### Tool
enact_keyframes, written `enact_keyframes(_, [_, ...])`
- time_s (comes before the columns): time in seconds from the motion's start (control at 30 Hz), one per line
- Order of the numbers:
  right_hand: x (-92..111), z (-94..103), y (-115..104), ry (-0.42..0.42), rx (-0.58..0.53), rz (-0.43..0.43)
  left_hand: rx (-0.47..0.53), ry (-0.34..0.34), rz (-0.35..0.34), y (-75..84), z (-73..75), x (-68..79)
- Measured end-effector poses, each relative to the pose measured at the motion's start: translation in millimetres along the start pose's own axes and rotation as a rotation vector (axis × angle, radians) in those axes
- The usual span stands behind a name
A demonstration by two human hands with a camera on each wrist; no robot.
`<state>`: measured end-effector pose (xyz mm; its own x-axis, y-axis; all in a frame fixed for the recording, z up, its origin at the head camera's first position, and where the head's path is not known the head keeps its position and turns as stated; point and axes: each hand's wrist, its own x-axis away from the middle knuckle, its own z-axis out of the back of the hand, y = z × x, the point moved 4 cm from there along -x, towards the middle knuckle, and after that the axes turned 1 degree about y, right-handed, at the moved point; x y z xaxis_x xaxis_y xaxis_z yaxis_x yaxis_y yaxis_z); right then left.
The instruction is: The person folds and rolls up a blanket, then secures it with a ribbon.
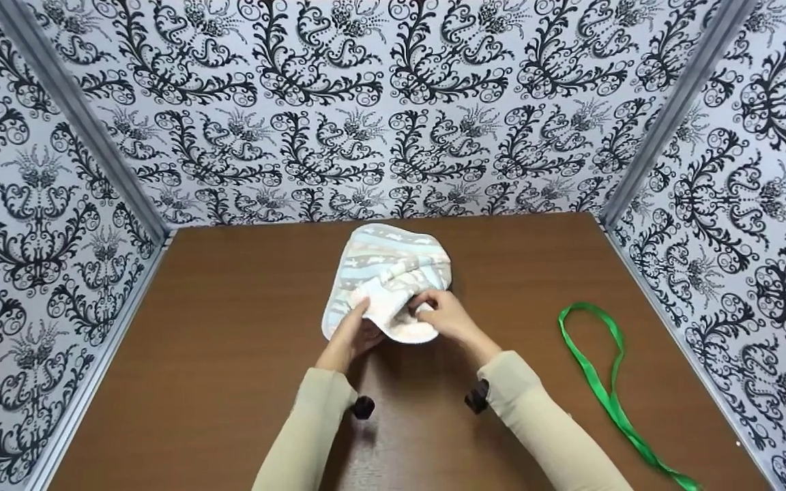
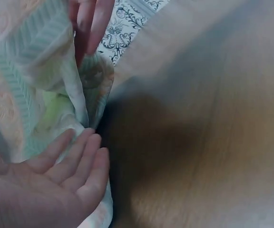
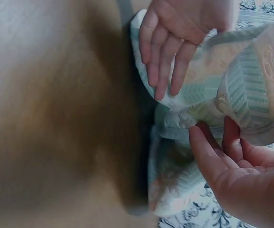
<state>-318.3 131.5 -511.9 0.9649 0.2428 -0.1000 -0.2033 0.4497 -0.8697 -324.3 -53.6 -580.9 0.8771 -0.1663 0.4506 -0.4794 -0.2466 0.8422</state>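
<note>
A soft, rounded cloth (image 1: 386, 249) in pale stripes with white stars lies near the back middle of the table, its near end lifted and folded back to show a white underside. My left hand (image 1: 351, 334) is at the near left edge of this lifted part. In the left wrist view, that hand (image 2: 56, 190) has its palm turned up and fingers nearly straight, fingertips at the fabric. My right hand (image 1: 451, 319) pinches the fold on the right. Thumb and fingers of the right hand (image 3: 251, 175) close on the gathered fabric in the right wrist view.
A looped green ribbon (image 1: 619, 416) lies on the brown table (image 1: 229, 307) to the right of my right arm. Patterned walls (image 1: 393, 136) stand at the back and both sides. A small black device (image 1: 364, 408) sits at my left wrist, another (image 1: 477, 397) at my right.
</note>
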Motion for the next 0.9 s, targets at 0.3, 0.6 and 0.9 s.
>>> enact_keyframes(0.3, [0.6, 35.9, -5.4, 0.157, -0.042, -0.045, -0.173, 0.301, -0.207, 38.1, 11.0, 0.0])
enact_keyframes(0.6, [1.8, 66.8, -5.4, 0.410, -0.291, -0.073, 0.290, 0.245, -0.318, 58.3, 11.9, 12.0])
enact_keyframes(0.9, [8.5, 84.4, -10.2, 0.567, -0.450, -0.025, 0.861, 0.094, -0.407, 67.4, 25.8, 25.2])
